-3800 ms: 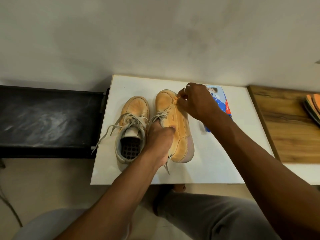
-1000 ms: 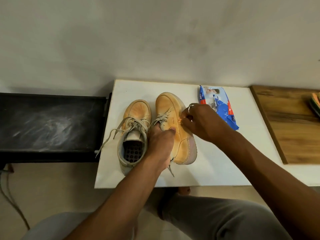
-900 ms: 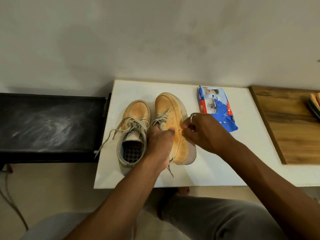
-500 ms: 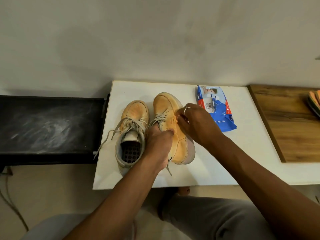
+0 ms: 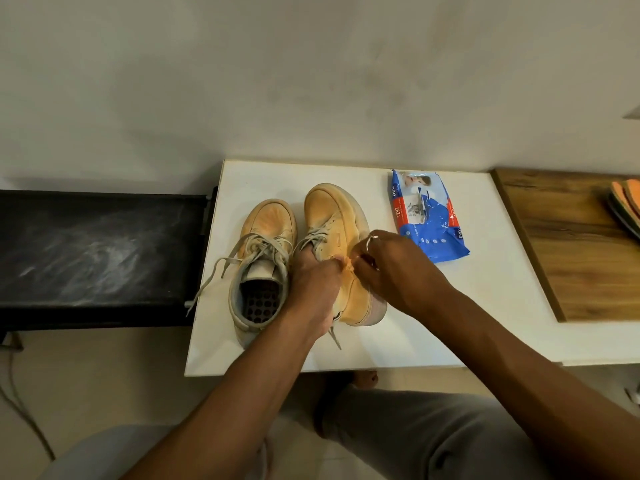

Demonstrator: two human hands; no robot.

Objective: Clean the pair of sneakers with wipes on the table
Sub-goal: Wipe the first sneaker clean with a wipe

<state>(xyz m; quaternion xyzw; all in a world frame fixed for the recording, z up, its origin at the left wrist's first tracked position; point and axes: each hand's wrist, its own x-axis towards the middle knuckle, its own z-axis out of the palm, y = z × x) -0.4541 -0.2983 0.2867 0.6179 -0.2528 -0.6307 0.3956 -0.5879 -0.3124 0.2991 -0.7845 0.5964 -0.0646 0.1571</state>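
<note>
Two tan sneakers stand side by side on the white table. The left sneaker is upright with loose laces. The right sneaker is tipped onto its side, and my left hand grips it at the collar, fingers inside the opening. My right hand pinches a small bunched wipe and presses it against the right sneaker's outer side, near the middle. Most of the wipe is hidden under my fingers.
A blue pack of wipes lies on the table to the right of the sneakers. A wooden board with orange-edged soles adjoins on the right. A black bench stands to the left. A wall is close behind.
My right hand with the wipe has slid along the right sneaker's side, from the toe area back toward the middle. My left hand has kept its grip.
</note>
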